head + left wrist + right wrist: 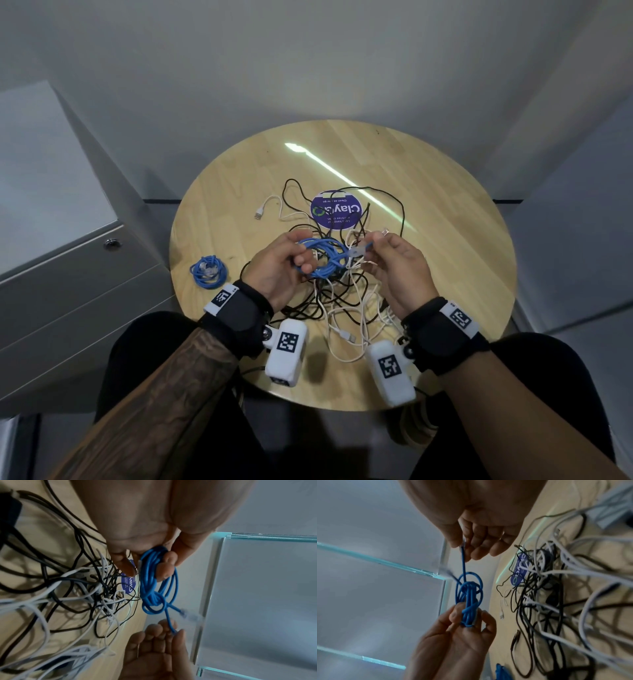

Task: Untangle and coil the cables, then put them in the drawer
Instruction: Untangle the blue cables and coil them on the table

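Sitting at a round pale wooden table (445,212), over a loose tangle of black and white cables (342,301) well short of sorted, with a finished blue coil (208,272) lying apart near the table's left edge. Standing to the left, a grey metal drawer cabinet (68,274), its drawers apparently closed, so stowing looks some way off. Held above the tangle, clear of the table: a thin blue network cable wound into a small coil (154,585), its tail wrapped round the bundle in what looks like a finishing knot.

To finish this step well: keeping the loops gathered flat, drawing the tail straight and gently along its own line until the wrap sits snug, avoiding a hard tug that would kink the loops or cinch them crooked. Keeping both clear plugs out of the wrap. Lifting the coil free of the black and white strands below before setting it down beside the first coil.

Left hand (277,270): fingers (165,568) curled close round one end of the coil, thumb pressing the strands against them. Right hand (397,267): fingers (477,543) bent narrow, thumb and forefinger pinching the blue tail near its clear plug, remaining fingers loosely folded and touching nothing evident. The other clear plug sticking out beside the knot, blurred.
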A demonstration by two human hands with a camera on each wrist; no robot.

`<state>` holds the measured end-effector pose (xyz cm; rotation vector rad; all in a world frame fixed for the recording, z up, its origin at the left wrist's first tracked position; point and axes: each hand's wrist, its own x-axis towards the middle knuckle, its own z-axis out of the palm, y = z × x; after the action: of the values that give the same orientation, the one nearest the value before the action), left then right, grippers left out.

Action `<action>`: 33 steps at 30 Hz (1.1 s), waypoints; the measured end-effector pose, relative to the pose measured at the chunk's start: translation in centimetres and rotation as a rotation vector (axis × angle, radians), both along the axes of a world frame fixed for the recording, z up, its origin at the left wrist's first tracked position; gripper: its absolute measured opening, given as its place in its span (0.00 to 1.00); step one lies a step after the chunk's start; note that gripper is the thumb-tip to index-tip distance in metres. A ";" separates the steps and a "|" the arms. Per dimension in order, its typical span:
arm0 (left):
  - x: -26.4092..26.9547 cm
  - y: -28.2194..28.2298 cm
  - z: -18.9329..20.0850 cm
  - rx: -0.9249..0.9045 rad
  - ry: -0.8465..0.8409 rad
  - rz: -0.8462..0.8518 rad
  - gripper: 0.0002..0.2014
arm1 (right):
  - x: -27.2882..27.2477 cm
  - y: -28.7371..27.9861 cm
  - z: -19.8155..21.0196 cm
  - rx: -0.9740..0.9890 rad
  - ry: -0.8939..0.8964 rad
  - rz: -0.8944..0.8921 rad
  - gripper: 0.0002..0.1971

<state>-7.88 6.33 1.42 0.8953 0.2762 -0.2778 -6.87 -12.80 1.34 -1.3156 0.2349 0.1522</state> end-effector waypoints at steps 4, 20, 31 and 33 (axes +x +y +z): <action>-0.2 -0.1 -0.5 0.062 -0.030 -0.115 0.18 | 0.6 -0.7 0.4 0.070 0.001 -0.047 0.10; -0.2 -2.1 -1.2 -0.010 -0.027 0.101 0.08 | -1.0 0.4 -0.6 -0.046 -0.007 0.191 0.26; -0.6 -0.6 -1.5 0.155 -0.087 -0.123 0.15 | -1.0 1.0 -0.5 -0.301 -0.160 0.292 0.19; -0.4 -0.4 -1.3 0.108 -0.036 -0.156 0.16 | -1.0 0.8 -0.7 -0.338 -0.185 0.331 0.19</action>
<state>-8.32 5.96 0.12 1.0299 0.1891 -0.3935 -7.83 -12.01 0.68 -1.6894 -0.1231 0.2781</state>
